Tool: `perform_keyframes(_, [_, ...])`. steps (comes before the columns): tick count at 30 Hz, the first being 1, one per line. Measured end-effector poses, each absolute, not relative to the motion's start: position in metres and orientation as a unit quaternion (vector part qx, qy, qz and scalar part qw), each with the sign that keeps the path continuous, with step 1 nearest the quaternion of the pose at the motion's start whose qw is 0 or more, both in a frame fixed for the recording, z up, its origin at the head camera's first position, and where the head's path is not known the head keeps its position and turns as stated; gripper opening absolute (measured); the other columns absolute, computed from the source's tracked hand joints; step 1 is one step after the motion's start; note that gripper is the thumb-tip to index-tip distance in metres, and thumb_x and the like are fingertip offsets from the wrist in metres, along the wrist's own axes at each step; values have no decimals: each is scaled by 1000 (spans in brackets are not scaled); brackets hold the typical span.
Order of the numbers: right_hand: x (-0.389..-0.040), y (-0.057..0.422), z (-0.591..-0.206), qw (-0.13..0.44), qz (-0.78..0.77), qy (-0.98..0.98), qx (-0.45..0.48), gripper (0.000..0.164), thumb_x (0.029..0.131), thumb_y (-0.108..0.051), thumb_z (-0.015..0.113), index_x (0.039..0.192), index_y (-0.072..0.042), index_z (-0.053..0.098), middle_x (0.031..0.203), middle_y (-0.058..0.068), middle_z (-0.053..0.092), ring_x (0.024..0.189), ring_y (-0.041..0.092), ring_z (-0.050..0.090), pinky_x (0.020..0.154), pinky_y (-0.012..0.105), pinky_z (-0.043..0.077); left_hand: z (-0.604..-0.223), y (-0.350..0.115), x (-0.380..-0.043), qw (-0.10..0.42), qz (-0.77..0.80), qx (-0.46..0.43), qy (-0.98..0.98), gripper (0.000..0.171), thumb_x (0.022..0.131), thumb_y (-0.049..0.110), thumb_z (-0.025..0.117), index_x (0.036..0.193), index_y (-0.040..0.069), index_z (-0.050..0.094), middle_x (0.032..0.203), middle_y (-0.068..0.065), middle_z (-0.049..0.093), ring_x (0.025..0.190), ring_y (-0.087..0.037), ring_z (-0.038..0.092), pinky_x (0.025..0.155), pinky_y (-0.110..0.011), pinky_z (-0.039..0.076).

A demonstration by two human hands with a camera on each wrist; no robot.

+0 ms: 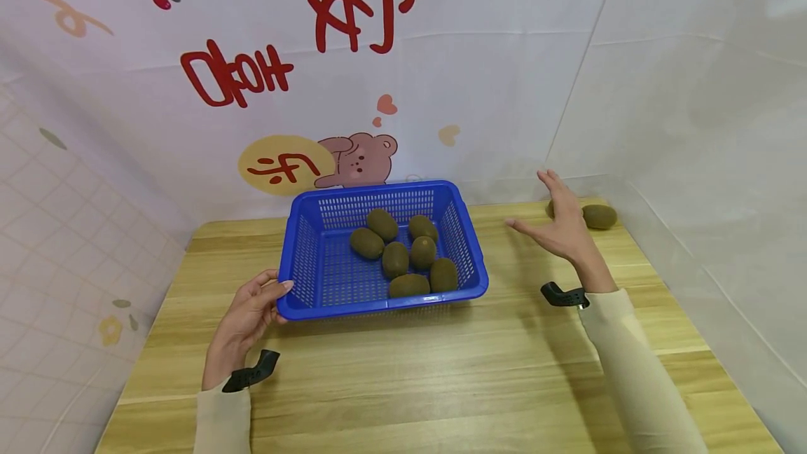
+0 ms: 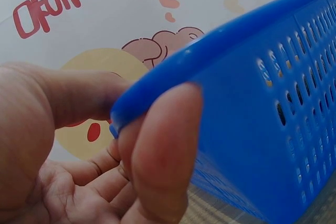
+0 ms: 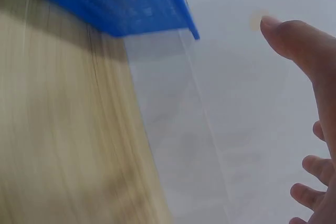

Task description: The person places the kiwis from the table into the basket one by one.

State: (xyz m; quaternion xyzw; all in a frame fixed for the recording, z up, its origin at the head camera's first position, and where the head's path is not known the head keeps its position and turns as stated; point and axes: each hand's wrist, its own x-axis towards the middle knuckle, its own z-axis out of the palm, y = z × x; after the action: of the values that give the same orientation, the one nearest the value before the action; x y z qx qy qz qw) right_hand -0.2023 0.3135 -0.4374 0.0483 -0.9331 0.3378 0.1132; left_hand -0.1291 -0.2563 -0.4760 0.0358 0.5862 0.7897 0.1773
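A blue plastic basket (image 1: pixel 340 310) with slotted walls holds several brown kiwis (image 1: pixel 395 260), most of them in its right half. My left hand (image 1: pixel 249 310) grips the basket's left front corner. In the left wrist view its thumb (image 2: pixel 168 145) presses on the rim while the other fingers lie on the outer side. To the right of the basket, my right hand (image 1: pixel 561 223) is held over the table with thumb and fingers spread and nothing in it. Behind it lie two kiwis (image 1: pixel 600 216), one mostly hidden by the hand.
The basket stands toward the back of a wood-grain table (image 1: pixel 378 384). A white printed cloth (image 1: pixel 492 90) hangs behind the table, and more cloth closes in both sides. Each wrist carries a black camera mount (image 1: pixel 564 296).
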Motion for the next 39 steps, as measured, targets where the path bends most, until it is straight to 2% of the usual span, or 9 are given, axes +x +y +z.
perform_keyframes(6, [-204, 333, -441, 106, 317, -942, 30, 111, 82, -53, 81, 165, -24, 14, 174, 9, 5, 157, 48, 8, 121, 77, 2, -475, -256, -129, 175, 791, 34, 585, 19, 106, 6, 53, 123, 3, 45, 99, -5, 79, 74, -12, 77, 57, -22, 62])
perform_keyframes(10, [-204, 347, -446, 99, 310, -945, 16, 111, 83, -55, 80, 166, -22, 12, 174, 9, 1, 157, 49, 6, 120, 78, -1, -475, -255, -129, 173, 791, 32, 586, 19, 106, 6, 53, 123, 2, 45, 99, -4, 79, 73, -12, 76, 57, -22, 62])
perform_keyframes(13, [-204, 358, -451, 95, 305, -947, 9, 112, 84, -55, 79, 166, -20, 11, 174, 10, -2, 156, 51, 4, 118, 80, 0, -474, -255, -128, 174, 792, 30, 585, 19, 106, 6, 53, 123, 2, 45, 98, -4, 79, 73, -12, 76, 57, -22, 62])
perform_keyframes(20, [-206, 382, -460, 85, 290, -953, -13, 114, 84, -58, 77, 166, -23, 6, 173, 18, -5, 154, 57, 1, 116, 82, 5, -473, -254, -128, 174, 789, 24, 589, 19, 106, 6, 53, 123, 2, 45, 97, -3, 79, 72, -11, 76, 57, -22, 62])
perform_keyframes(25, [-206, 398, -468, 79, 282, -956, -28, 115, 84, -58, 78, 166, -19, 8, 172, 21, -6, 153, 60, 3, 115, 83, 11, -473, -254, -129, 174, 787, 26, 591, 19, 106, 6, 53, 123, 2, 44, 96, -3, 78, 70, -11, 75, 57, -22, 61])
perform_keyframes(30, [-208, 414, -477, 68, 271, -959, -41, 116, 84, -59, 77, 166, -16, 7, 171, 25, -7, 151, 61, 2, 114, 83, 11, -473, -254, -129, 177, 788, 28, 589, 19, 106, 5, 52, 123, 3, 44, 96, -4, 78, 71, -11, 75, 57, -22, 61])
perform_keyframes(39, [-211, 440, -490, 65, 265, -960, -66, 120, 82, -61, 78, 165, -11, 7, 169, 30, -1, 148, 65, 8, 111, 84, 15, -474, -255, -127, 178, 793, 33, 581, 16, 107, 4, 50, 122, 4, 46, 96, -2, 79, 71, -12, 76, 56, -22, 61])
